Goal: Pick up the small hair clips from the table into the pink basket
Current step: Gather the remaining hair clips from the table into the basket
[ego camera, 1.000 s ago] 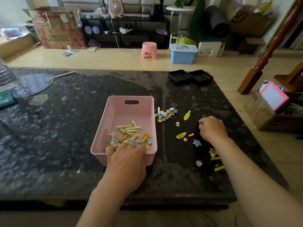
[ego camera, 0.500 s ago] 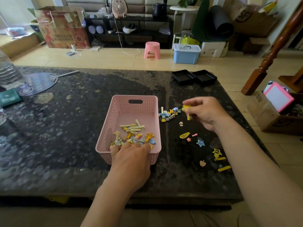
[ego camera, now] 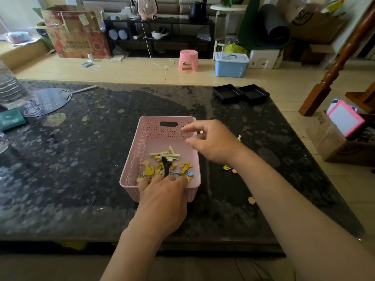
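Observation:
The pink basket (ego camera: pixel 146 138) stands on the dark speckled table (ego camera: pixel 81 159) in front of me. Several small hair clips (ego camera: pixel 172 159) lie in its near half, mostly yellow and cream, with a yellow star and a blue one. A dark blurred piece (ego camera: pixel 165 167) shows over that pile. My left hand (ego camera: pixel 162 201) grips the basket's near rim. My right hand (ego camera: pixel 213 140) hovers over the basket's right rim, fingers apart, nothing visible in them. Loose clips (ego camera: pixel 226 167) remain on the table right of the basket, partly hidden by my right arm.
Two black trays (ego camera: pixel 240 93) sit at the table's far right edge. A flat round fan (ego camera: pixel 46 100), a water bottle (ego camera: pixel 10 88) and a green box (ego camera: pixel 10 119) are at the far left. A cream clip (ego camera: pixel 251 200) lies near my right forearm.
My right hand left the clips on the right side of the table, carried a yellow clip leftward, and now hangs over the basket with spread fingers. My left hand kept its hold on the rim.

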`<state>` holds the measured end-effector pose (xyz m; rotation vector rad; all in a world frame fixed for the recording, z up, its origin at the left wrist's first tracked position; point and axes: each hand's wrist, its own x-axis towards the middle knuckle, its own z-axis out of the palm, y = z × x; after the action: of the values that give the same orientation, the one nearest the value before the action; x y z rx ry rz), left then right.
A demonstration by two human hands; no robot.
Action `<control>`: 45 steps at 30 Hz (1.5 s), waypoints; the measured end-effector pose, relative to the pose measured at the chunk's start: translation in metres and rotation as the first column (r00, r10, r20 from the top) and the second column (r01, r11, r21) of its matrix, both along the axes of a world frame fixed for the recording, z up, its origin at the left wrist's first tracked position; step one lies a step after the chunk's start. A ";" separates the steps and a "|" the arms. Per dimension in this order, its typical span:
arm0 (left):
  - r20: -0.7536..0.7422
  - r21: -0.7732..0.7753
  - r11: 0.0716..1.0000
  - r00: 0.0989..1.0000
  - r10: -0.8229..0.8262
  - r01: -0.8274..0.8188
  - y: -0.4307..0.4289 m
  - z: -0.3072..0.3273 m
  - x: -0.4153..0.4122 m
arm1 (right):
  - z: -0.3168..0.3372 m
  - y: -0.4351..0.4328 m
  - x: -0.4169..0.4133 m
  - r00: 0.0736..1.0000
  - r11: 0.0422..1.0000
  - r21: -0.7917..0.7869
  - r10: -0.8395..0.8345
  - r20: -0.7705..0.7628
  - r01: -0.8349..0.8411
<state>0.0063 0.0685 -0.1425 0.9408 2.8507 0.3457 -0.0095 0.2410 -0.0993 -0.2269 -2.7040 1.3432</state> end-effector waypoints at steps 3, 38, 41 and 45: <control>0.008 0.004 1.000 1.000 0.003 -0.003 0.000 0.000 0.000 | -0.001 0.035 0.007 0.987 0.970 0.192 -0.156 0.035 0.146; -0.002 -0.047 0.999 1.000 0.002 -0.002 0.002 -0.001 -0.001 | -0.030 0.045 0.031 0.921 0.913 -0.126 -0.386 0.049 0.389; -0.006 -0.049 0.999 1.000 -0.001 0.001 0.001 0.000 0.000 | -0.019 0.014 0.025 0.968 0.961 -0.142 -0.247 -0.045 0.238; -0.011 -0.040 0.999 1.000 -0.004 0.004 0.000 0.000 0.001 | -0.020 -0.006 0.023 0.997 0.997 0.027 -0.074 0.001 0.074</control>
<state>0.0072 0.0683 -0.1424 0.9443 2.8544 0.2829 0.0140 0.2348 -0.1189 -0.3221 -2.6850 1.2864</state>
